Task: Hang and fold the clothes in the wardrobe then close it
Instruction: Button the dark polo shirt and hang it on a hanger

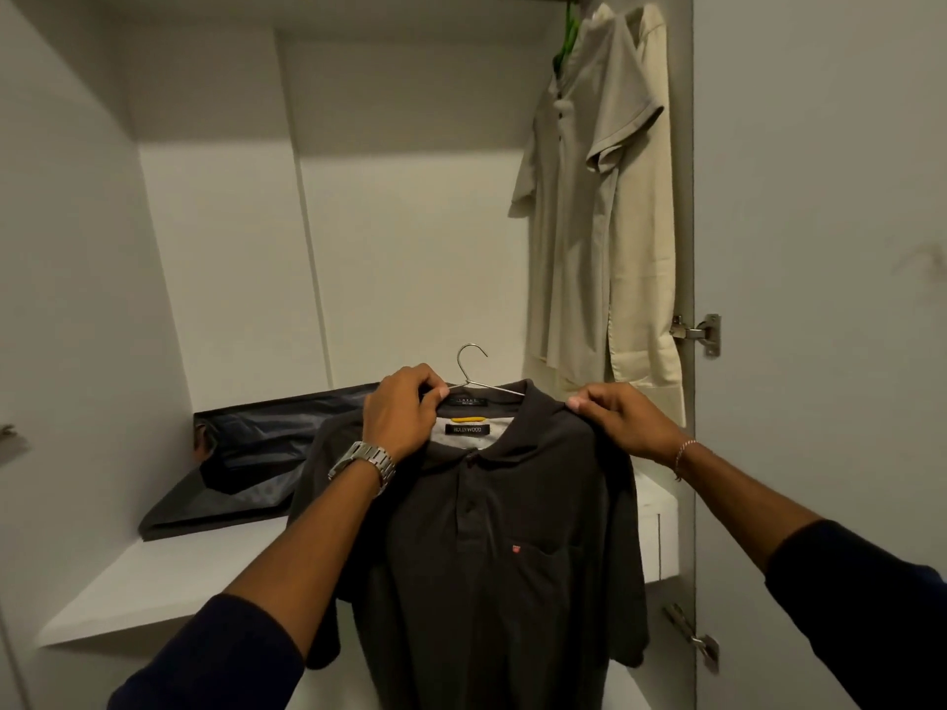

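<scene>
A dark grey polo shirt hangs in front of me on a thin metal wire hanger, whose hook sticks up above the collar. My left hand pinches the collar and hanger at the shirt's left shoulder. At the right shoulder, my right hand pinches the fabric. The shirt dangles below the white wardrobe shelf. Up on the right, a beige polo shirt and a cream shirt hang from a green hanger.
A dark folded garment lies on the shelf at the left, behind the polo. The open wardrobe door stands at the right with metal hinges. A white vertical divider splits the back wall.
</scene>
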